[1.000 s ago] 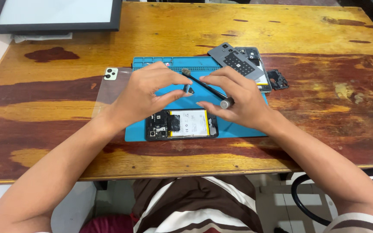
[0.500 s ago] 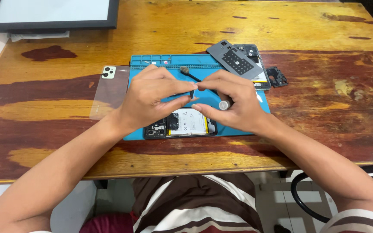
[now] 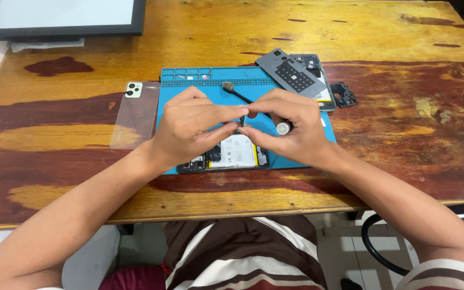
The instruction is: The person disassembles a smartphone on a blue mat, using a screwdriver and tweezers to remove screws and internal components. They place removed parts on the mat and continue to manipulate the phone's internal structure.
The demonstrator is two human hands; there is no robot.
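Note:
An opened phone (image 3: 231, 153) with a white battery lies on a blue work mat (image 3: 200, 80) near the table's front edge. My left hand (image 3: 191, 126) hovers over its left part, thumb and forefinger pinched together. My right hand (image 3: 288, 126) is shut on a screwdriver with a round silver cap (image 3: 282, 128); its tip is hidden between my fingers where both hands meet above the phone. A thin black tool (image 3: 237, 92) lies on the mat just behind my hands.
A clear phone back cover (image 3: 133, 113) lies left of the mat. A grey panel (image 3: 291, 72) rests on a second phone body at the mat's back right corner, with a small black part (image 3: 343, 94) beside it. A framed board (image 3: 60, 19) sits at the far left.
Both hands have drawn closer together over the phone, fingertips now meeting. The left hand's fingers slid right toward the screwdriver.

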